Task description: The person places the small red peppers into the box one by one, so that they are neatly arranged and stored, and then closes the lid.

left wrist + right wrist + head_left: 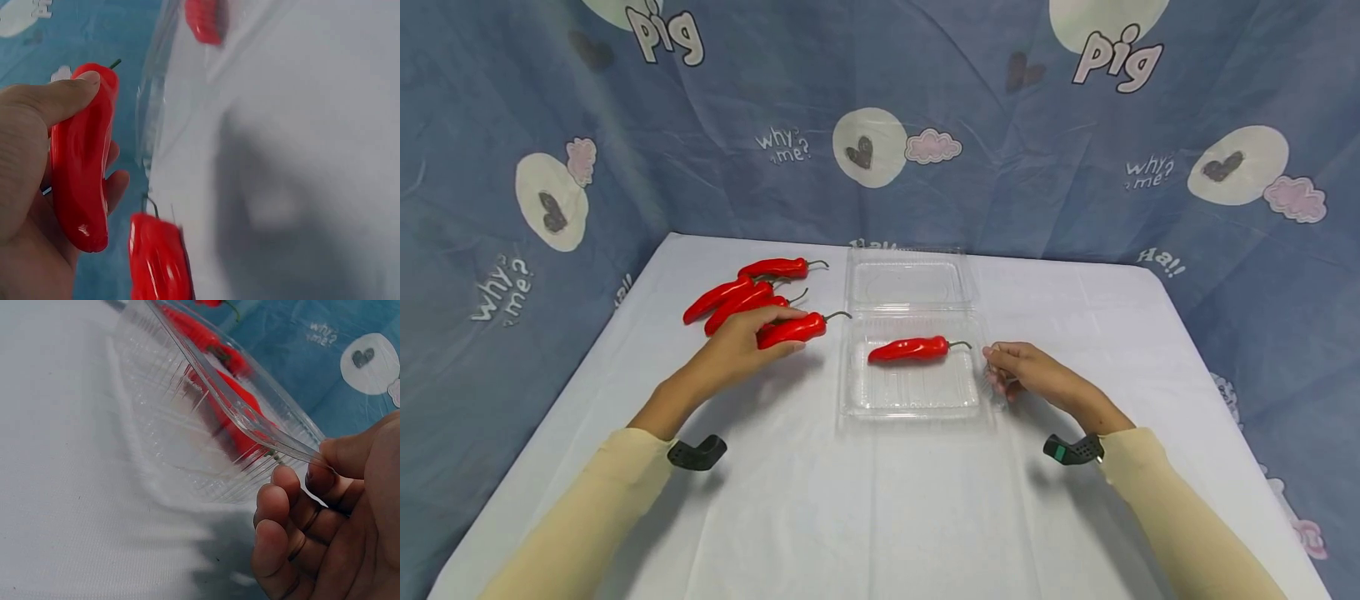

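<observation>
A glossy red chili pepper [84,162] with a green stem is held between the thumb and fingers of my left hand [737,343], lifted above the table left of the container. The clear plastic clamshell container [917,400] lies with its lid [910,283] folded back. Inside its base rests one red chili pepper [910,350], stem to the right. My right hand [1030,375] pinches the container's right rim between thumb and forefinger, as the right wrist view [337,487] also shows; its other fingers are curled below the rim.
Several more red chili peppers [718,298] lie in a loose pile at the table's back left, partly behind my left hand. A white cloth covers the table [865,508]. Patterned blue fabric [1000,208] hangs behind and at both sides.
</observation>
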Tool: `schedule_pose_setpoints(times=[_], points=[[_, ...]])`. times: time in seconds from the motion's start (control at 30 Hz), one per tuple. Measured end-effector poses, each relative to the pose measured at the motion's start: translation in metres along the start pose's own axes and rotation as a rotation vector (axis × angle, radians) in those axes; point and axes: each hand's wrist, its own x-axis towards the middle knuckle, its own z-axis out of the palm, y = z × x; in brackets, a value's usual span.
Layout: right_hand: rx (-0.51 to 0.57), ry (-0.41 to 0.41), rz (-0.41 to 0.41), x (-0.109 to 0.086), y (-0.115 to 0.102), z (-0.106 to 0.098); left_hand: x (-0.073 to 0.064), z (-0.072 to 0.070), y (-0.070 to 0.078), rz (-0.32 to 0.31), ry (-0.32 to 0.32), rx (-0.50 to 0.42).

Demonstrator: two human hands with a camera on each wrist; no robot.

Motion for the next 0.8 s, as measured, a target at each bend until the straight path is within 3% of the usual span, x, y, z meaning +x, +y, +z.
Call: schedule_pose_setpoints(times=[0.33, 0.6, 0.8], points=[[0.002, -0.002, 0.001, 0.000, 0.002, 0.000, 0.011, 0.016, 0.043, 0.108, -0.089, -0.057], [-0.001, 0.001, 0.003, 0.001, 0.001, -0.002, 0.025, 0.038, 0.073, 0.198, -0.158, -0.081], [0.002, -0.005, 0.001, 0.001, 0.001, -0.002, 0.036, 0.057, 0.092, 0.275, -0.167, -0.065]])
